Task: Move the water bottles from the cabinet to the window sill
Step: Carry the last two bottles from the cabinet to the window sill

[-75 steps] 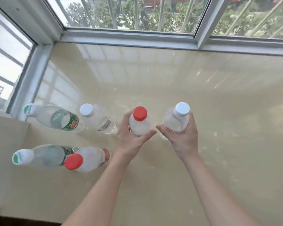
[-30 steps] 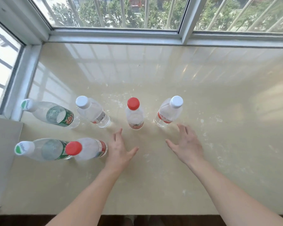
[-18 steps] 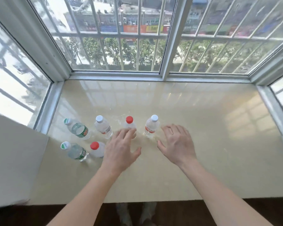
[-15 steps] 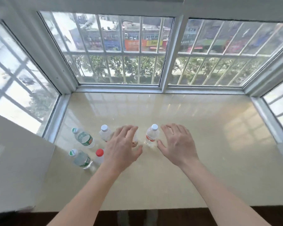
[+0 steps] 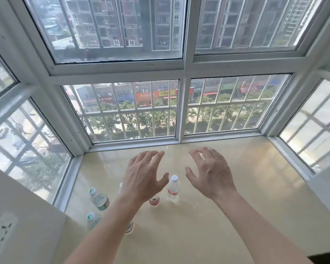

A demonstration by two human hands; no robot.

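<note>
Beige polished stone of the window sill (image 5: 246, 197) carries the water bottles (image 5: 173, 188), which stand upright in a cluster near its left end, some partly hidden behind my left forearm. My left hand (image 5: 143, 180) and right hand (image 5: 210, 178) hover above them, fingers spread and loosely bent, holding nothing. I judge this load delivered. Next I should turn to the cabinet, out of view, for any remaining bottles.
</note>
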